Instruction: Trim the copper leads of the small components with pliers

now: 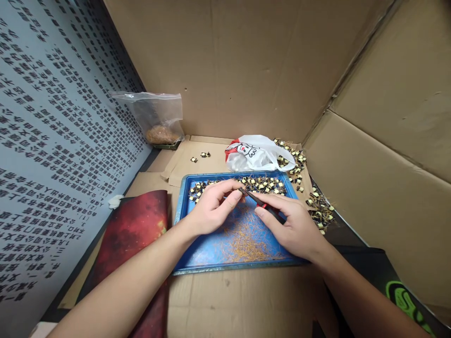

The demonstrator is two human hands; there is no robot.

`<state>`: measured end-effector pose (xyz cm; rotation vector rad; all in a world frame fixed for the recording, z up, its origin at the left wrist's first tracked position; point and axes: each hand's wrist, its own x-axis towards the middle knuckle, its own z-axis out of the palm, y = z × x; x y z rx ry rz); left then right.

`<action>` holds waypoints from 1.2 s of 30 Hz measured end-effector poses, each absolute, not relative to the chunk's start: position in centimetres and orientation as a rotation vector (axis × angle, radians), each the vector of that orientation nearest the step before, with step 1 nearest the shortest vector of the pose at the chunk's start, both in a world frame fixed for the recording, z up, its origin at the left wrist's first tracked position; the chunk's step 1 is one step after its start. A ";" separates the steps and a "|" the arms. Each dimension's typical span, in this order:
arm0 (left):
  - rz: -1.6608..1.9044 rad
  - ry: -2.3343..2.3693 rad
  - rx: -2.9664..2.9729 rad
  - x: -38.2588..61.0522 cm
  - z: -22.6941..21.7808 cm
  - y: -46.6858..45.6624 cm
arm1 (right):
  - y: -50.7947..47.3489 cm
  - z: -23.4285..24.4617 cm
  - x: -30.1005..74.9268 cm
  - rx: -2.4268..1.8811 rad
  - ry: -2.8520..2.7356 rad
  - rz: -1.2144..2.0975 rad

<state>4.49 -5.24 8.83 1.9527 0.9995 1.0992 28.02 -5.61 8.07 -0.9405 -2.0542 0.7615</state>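
Note:
Over the blue tray (186, 258), my left hand (213, 206) pinches a small wire-leaded coil (241, 189) that its fingers mostly cover. My right hand (294, 225) is closed round black-and-red pliers or cutters (265, 205); the exact kind is hard to tell. Their dark tip meets the coil at my left fingertips. Behind my hands, many yellow-topped coils with copper-coloured leads (262, 184) fill the tray's far side. Loose copper-coloured wire clippings (246, 244) lie scattered on the tray floor below.
More coils (320, 211) are heaped right of the tray, beside a white plastic bag (259, 152). At back left stands a clear zip bag (162, 117) holding copper-coloured bits. A red mat (137, 230) lies left. Cardboard walls (246, 61) enclose the back and right.

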 end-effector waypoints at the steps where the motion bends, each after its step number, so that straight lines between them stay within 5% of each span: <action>1: 1.098 1.007 1.968 4.5 8.9 -5.3 | -5.6 8.1 28.0 -0.941 -2.052 0.767; 36: 0.980 1.160 2.496 4.0 8.1 -4.8 | -5.6 8.1 28.0 -1.150 -2.010 0.990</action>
